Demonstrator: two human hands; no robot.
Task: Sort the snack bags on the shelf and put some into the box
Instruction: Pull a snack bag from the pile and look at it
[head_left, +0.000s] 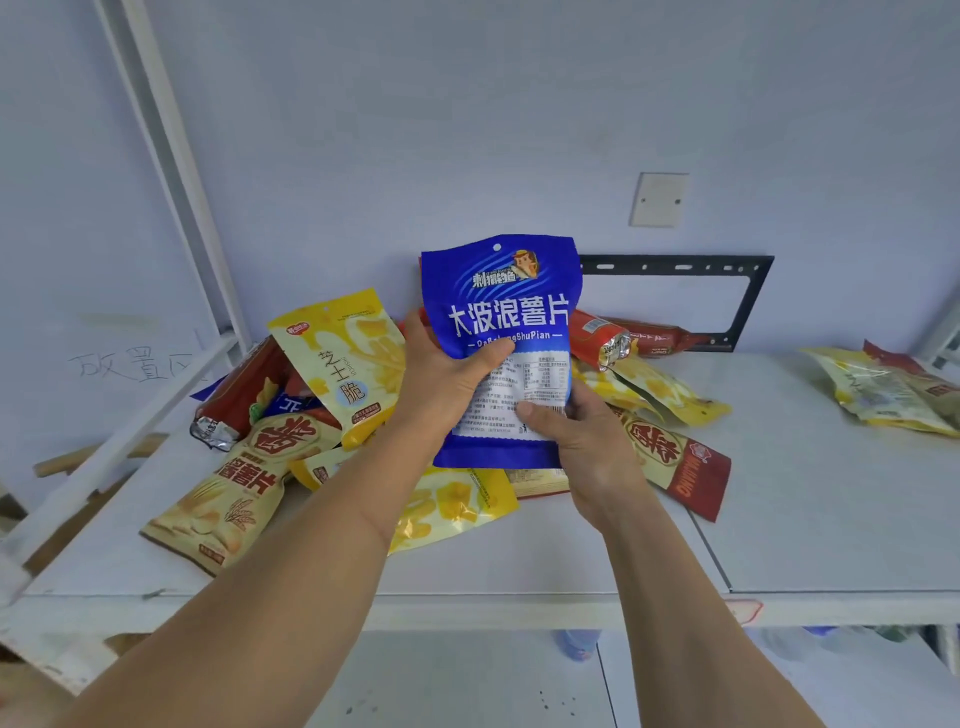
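Two bare forearms reach up from the bottom of the frame to a white shelf (779, 519), where the left hand (441, 382) and right hand (582, 441) together hold a blue snack bag (501, 312) upright above a loose heap of yellow and red snack bags (332, 395). Left thumb pinches the bag's face near its middle while the right hand's fingers curl round its lower edge; both grips are closed on the bag. A second, smaller cluster of bags (883, 395) lies well apart at the shelf's right end. No box is in view. Slick film could slide from the shallow pinch, and a drop or a dragged wrist would likely scatter the heap, some of it already near the shelf's front edge
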